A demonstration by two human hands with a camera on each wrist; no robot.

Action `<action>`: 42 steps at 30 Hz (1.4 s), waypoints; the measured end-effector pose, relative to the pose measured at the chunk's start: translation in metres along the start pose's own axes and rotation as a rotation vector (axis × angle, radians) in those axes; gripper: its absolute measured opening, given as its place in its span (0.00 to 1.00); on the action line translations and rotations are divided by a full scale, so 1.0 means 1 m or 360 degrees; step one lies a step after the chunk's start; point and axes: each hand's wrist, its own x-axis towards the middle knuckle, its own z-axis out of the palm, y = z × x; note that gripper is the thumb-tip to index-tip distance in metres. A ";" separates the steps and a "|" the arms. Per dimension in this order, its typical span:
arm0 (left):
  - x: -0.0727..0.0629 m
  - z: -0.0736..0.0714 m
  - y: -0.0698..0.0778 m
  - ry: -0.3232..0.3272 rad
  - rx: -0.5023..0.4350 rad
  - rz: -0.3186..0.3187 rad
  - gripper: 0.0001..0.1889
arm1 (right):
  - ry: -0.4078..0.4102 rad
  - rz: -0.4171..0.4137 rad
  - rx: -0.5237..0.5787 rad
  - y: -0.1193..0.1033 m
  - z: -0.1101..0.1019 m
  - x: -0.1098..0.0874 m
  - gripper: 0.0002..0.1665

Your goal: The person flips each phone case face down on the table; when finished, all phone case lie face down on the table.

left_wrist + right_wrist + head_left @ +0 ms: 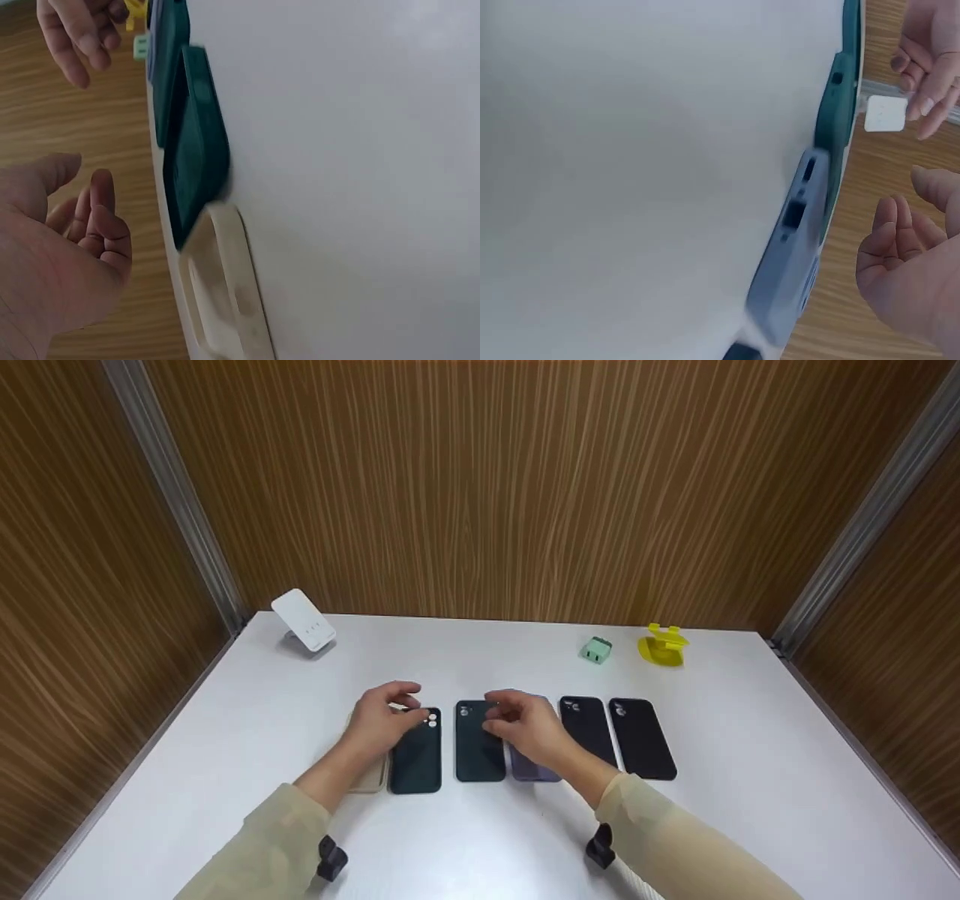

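Note:
Several phone cases lie in a row on the white table. My left hand hovers over the beige case and the left dark green case, partly covering both. Its fingers curve loosely around nothing, with a gap to the thumb in the left wrist view. Over the purple case hangs my right hand, empty and loosely curved too. Its fingertips overlap the edge of the other dark green case in the head view. Further right lie two black cases, one partly behind my right wrist and one fully visible.
A white phone stand stands at the back left of the table. Toward the back right are a mint green plug adapter and a yellow stand. Wood-patterned panels with metal corner posts enclose the table's back and sides.

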 end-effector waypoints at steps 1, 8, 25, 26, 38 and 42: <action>0.000 -0.004 -0.003 0.0005 0.0018 -0.0008 0.22 | -0.0004 -0.0005 0.0011 -0.002 0.003 0.001 0.26; -0.002 -0.024 -0.027 -0.0064 0.0060 -0.0076 0.21 | -0.0018 -0.0067 -0.0008 -0.015 0.031 0.012 0.25; 0.002 -0.027 -0.049 -0.0151 0.0163 -0.0117 0.20 | -0.0215 0.0036 -0.0108 -0.005 0.061 0.028 0.30; 0.002 -0.026 -0.048 -0.0159 0.0168 -0.0117 0.21 | -0.0224 0.0033 -0.0110 -0.004 0.060 0.029 0.31; 0.000 -0.023 -0.047 -0.0232 0.0224 -0.0135 0.25 | -0.0304 0.0015 -0.0184 -0.002 0.060 0.027 0.35; 0.000 -0.021 -0.046 -0.0244 0.0235 -0.0144 0.27 | -0.0330 -0.0009 -0.0252 -0.003 0.061 0.026 0.36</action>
